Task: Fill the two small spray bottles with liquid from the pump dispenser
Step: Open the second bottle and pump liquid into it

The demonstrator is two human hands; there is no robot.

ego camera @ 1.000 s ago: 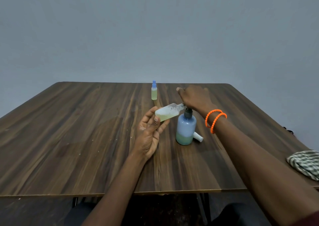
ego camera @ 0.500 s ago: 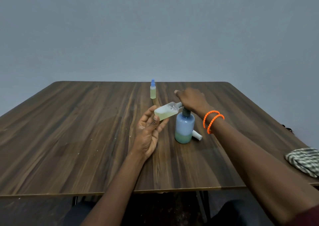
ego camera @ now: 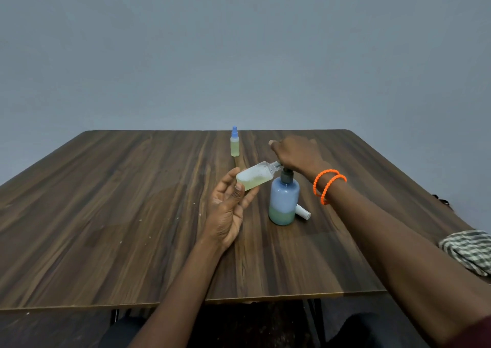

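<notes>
My left hand (ego camera: 228, 209) is nearest to me, and its thumb and fingers pinch the bottom of the open spray bottle (ego camera: 255, 179), which tilts with its neck up at the pump. Just past it stands the pump dispenser (ego camera: 283, 201), and my right hand (ego camera: 297, 153) presses on its top with the fingers curled over it. A second ago the pump sat a bit higher, so I think more liquid went in, but the bottle looks only partly full. A white cap (ego camera: 303, 211) lies behind the dispenser. Farther back stands the other spray bottle (ego camera: 235, 144), closed, with its blue top on. The brown wood table (ego camera: 106, 214) has a checked cloth (ego camera: 467, 249) at its right edge. A plain grey wall (ego camera: 239, 55) is behind.
</notes>
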